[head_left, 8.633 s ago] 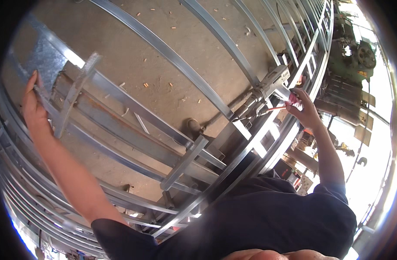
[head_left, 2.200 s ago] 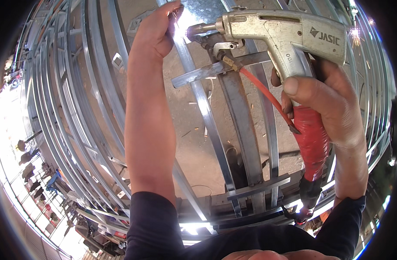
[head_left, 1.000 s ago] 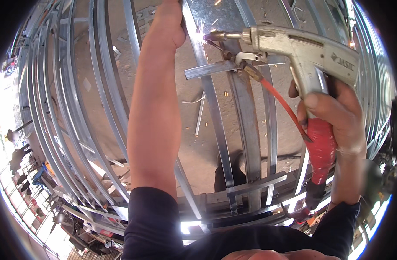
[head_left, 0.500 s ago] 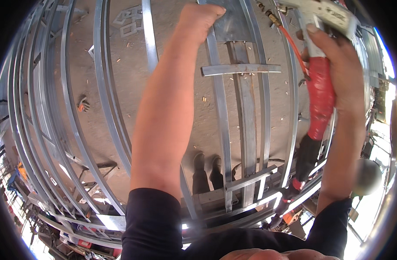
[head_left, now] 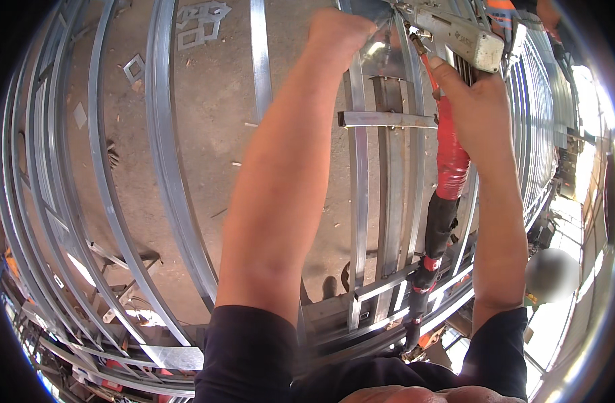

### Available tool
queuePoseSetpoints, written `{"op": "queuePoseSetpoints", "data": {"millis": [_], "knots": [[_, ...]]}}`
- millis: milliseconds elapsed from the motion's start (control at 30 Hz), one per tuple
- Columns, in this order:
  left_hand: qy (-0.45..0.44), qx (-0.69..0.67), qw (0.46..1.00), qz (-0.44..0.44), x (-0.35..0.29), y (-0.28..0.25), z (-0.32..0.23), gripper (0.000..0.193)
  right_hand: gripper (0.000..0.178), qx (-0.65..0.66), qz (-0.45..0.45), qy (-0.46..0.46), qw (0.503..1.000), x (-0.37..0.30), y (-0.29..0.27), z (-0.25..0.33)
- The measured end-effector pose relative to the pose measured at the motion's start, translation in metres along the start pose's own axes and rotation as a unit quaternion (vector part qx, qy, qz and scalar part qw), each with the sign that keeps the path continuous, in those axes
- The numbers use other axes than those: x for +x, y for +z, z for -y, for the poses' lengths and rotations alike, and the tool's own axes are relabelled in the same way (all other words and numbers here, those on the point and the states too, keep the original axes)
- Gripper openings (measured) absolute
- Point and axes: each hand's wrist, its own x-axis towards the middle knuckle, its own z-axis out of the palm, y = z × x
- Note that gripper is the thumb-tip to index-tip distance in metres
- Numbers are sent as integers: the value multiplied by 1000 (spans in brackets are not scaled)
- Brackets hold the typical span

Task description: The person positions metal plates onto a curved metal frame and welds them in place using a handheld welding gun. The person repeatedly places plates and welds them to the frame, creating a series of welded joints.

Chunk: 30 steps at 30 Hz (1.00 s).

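My right hand (head_left: 478, 107) is wrapped round the handle of a pale grey welding gun (head_left: 465, 37), its front end pointing left toward my left hand. A thick cable (head_left: 452, 158), wrapped red and then black, runs from the gun down toward my body. An orange-red hose with a brass fitting (head_left: 420, 46) lies beside the handle. My left hand (head_left: 341, 33) is closed at the far end of a long steel tube (head_left: 358, 201), beside a shiny metal plate (head_left: 382, 57); its fingers hide what they hold. A short crossbar (head_left: 391, 119) lies across the tubes below both hands.
Several long steel tubes (head_left: 166, 134) form a frame over the dusty floor (head_left: 267, 188). Diamond-shaped metal pieces (head_left: 203, 23) and a glove (head_left: 112, 154) lie on the floor at left. A blurred round object (head_left: 552, 275) is at right. Part of another person (head_left: 548, 17) shows at upper right.
My right hand has brought the welding gun left, closer to my left hand. The view has shifted, so the frame sits differently. My left hand stays closed near the tube's far end.
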Motion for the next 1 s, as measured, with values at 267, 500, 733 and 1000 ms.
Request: {"op": "queuePoseSetpoints", "data": {"millis": [267, 500, 733, 1000], "knots": [[13, 63, 998, -24, 1, -2, -2, 33, 57, -29, -25, -5, 999, -7, 33, 32], [-14, 40, 999, -33, -6, 3, -9, 22, 65, -106, -34, 4, 994, -11, 43, 46], [-22, 62, 998, -8, -7, -2, -12, 22, 66, -126, -4, 31, 991, -12, 42, 53], [-34, 74, 997, 1, -16, -10, -21, 26, 62, -138, -9, 30, 990, -14, 40, 55]]}}
